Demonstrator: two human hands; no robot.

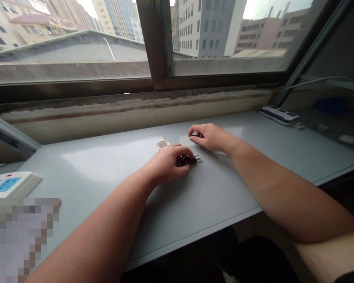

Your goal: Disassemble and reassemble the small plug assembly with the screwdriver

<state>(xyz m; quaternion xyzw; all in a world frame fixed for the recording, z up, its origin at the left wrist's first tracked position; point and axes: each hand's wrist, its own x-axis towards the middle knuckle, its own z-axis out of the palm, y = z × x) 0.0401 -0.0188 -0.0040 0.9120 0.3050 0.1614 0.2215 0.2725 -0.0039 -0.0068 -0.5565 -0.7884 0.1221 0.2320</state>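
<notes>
Near the middle of the grey table (218,192), my left hand (172,163) is closed around a dark object (186,159) with thin metal prongs pointing right. Further back and to the right, my right hand (211,136) curls its fingers round a small dark item (197,136) with a bit of green at its left end; the hand covers most of it. A round whitish ring-shaped item (162,145) lies on the table just behind my left hand.
A white power strip with blue panels (14,184) stands at the left edge, above a pixelated area. Another white and dark strip (279,114) lies at the back right. A window frame (156,43) and sill run behind the table.
</notes>
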